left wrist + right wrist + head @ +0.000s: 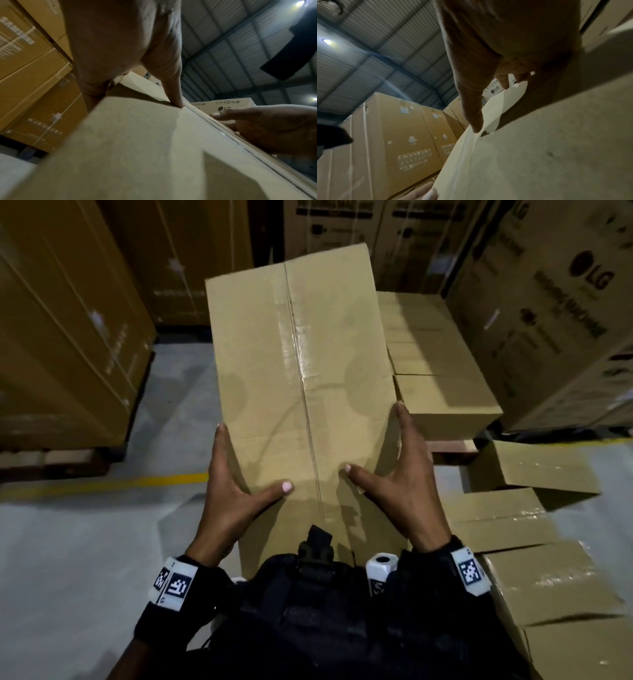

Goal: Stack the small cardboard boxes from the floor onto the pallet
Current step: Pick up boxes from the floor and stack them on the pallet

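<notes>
The person's torso, in dark clothing with a black strap buckle point(320, 537), occupies the nearest position, and both wrists carry white marker bands point(180, 582). The left hand point(233, 498) presses flat against the left side of the carried cardboard box point(301, 378), its fingers extended along the box wall and its thumb laid across the top face. The right hand point(397, 474) mirrors this on the right side: fingers straight along the wall, thumb resting on top close to the taped centre seam. Neither hand curls around an edge; the box is clamped between the two spread palms. The left wrist view shows the left thumb tip touching the top face beside the seam, with the right hand visible across it. The carried box is held clear of the grey floor point(85, 542), long axis pointing away from the person, top face tilted toward the camera. On the floor at the right lie further small boxes point(534, 587), one point(531, 467) sitting askew. Beyond the carried box, stacked small boxes point(442, 392) rest on the pallet point(452, 448), whose wooden edge shows beneath them. A yellow floor line point(164, 481) runs at the left. Large printed appliance cartons point(548, 313) stand farthest back.
</notes>
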